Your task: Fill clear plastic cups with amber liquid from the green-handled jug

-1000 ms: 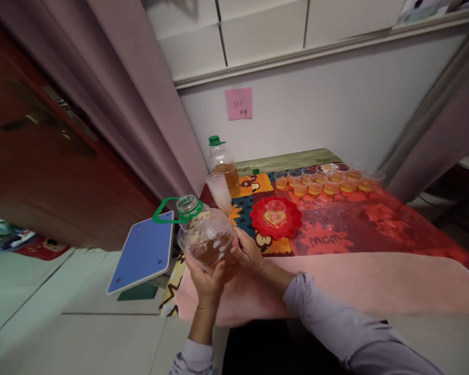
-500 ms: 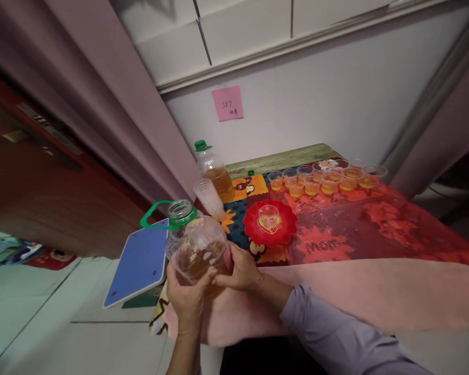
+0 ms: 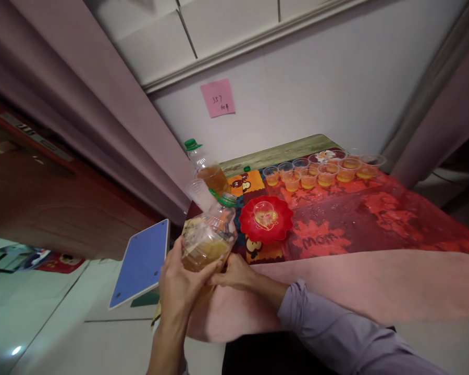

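Observation:
Between both hands I hold a large clear plastic jug (image 3: 208, 240) of amber liquid, tilted away from me and to the right. My left hand (image 3: 183, 276) wraps its left side. Against its lower right side, my right hand (image 3: 234, 272) is closed. The uncapped mouth, with a green handle ring (image 3: 223, 198) around it, points toward the red scalloped dish (image 3: 245, 229). In that dish stands a clear plastic cup (image 3: 264, 212); whether it holds liquid I cannot tell. No stream shows at the jug's mouth.
Behind the jug are a stack of clear cups (image 3: 200, 194) and a second jug (image 3: 212, 176) with a green cap. Several cups of yellow liquid (image 3: 308, 178) stand at the table's back right. A loose green cap (image 3: 247, 169) lies near the wall. A blue board (image 3: 140, 263) is at the left.
The jug has tipped from nearly upright toward the right, its mouth swinging over toward the dish. Both hands turned with it. The camera view has shifted slightly.

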`<state>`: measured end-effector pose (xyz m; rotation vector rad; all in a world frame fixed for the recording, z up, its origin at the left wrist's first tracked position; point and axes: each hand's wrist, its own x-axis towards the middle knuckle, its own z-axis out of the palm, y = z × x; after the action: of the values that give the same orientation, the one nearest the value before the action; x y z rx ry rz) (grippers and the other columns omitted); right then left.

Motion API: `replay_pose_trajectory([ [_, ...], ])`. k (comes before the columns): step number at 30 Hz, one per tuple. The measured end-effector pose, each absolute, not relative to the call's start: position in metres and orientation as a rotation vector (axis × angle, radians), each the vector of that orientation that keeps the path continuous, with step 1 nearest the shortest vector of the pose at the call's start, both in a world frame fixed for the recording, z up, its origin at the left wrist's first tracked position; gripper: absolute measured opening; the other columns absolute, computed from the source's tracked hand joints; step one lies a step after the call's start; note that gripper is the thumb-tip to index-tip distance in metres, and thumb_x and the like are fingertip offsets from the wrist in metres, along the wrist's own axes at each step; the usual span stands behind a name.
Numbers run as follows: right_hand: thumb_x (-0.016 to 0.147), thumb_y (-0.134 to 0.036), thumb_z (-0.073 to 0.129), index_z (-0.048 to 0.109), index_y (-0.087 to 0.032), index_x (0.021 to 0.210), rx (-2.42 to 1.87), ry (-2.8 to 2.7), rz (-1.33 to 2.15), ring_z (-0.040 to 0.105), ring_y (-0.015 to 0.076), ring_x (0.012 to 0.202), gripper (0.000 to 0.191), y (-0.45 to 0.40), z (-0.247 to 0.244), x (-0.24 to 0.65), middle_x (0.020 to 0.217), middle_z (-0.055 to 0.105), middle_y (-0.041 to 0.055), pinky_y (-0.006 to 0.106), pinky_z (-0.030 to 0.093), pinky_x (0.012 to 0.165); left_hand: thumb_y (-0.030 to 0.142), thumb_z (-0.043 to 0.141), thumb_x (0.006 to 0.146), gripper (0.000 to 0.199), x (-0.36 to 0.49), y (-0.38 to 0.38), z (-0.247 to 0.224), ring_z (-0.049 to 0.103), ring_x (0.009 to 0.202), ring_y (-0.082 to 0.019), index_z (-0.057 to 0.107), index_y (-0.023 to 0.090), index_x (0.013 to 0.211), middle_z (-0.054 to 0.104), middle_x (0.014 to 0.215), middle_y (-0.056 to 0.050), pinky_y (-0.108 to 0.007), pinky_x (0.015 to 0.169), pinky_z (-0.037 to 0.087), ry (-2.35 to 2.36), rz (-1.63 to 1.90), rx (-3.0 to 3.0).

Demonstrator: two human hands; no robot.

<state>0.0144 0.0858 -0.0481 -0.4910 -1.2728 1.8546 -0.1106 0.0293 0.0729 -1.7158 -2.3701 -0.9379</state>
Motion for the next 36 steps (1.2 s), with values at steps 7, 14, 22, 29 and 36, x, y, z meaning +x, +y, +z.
replay_pose_trajectory([
  [7,0.055,-0.041,0.104,0.075,-0.023,0.116,-0.356,-1.014,2.016,0.070,0.0205,0.086,0.071,0.081,-0.047,0.001,0.097,0.079,0.0008,0.037,0.063,0.084,0.063,0.089,0.069,0.103,-0.106,0.037,0.079,0.072,0.132,-0.045,0.058,0.016,0.155,0.075,0.144,-0.023,-0.060,0.111,0.058,-2.276,-0.701,-1.870],
  [14,0.050,-0.028,0.101,0.074,-0.027,0.120,-0.407,-0.913,1.991,0.076,0.0318,0.113,0.075,0.080,-0.044,0.001,0.115,0.081,0.0032,0.050,0.058,0.110,0.059,0.090,0.073,0.098,-0.092,0.043,0.090,0.072,0.131,-0.045,0.057,0.010,0.152,0.074,0.145,-0.026,-0.058,0.110,0.059,-2.247,-0.505,-1.905],
  [22,0.055,-0.024,0.096,0.076,-0.028,0.127,-0.410,-0.866,2.013,0.073,0.0314,0.121,0.074,0.075,-0.042,0.007,0.126,0.081,0.0029,0.049,0.060,0.107,0.057,0.093,0.075,0.103,-0.079,0.048,0.101,0.072,0.130,-0.046,0.053,0.007,0.155,0.073,0.144,-0.026,-0.058,0.108,0.060,-2.192,-0.317,-1.979],
  [29,0.055,-0.018,0.096,0.078,-0.028,0.128,-0.356,-0.827,2.005,0.071,0.0318,0.129,0.076,0.076,-0.038,0.009,0.131,0.081,0.0027,0.046,0.055,0.116,0.053,0.096,0.073,0.103,-0.080,0.049,0.093,0.073,0.128,-0.044,0.051,0.009,0.155,0.074,0.142,-0.026,-0.056,0.107,0.061,-2.069,-0.328,-1.979],
  [36,0.055,-0.029,0.099,0.080,-0.026,0.118,-0.388,-0.837,2.052,0.073,0.0313,0.125,0.066,0.077,-0.019,0.014,0.132,0.082,0.0055,0.049,0.058,0.113,0.056,0.093,0.076,0.100,-0.076,0.052,0.096,0.074,0.122,-0.043,0.049,0.014,0.156,0.076,0.136,-0.023,-0.056,0.104,0.060,-2.058,-0.273,-1.991],
])
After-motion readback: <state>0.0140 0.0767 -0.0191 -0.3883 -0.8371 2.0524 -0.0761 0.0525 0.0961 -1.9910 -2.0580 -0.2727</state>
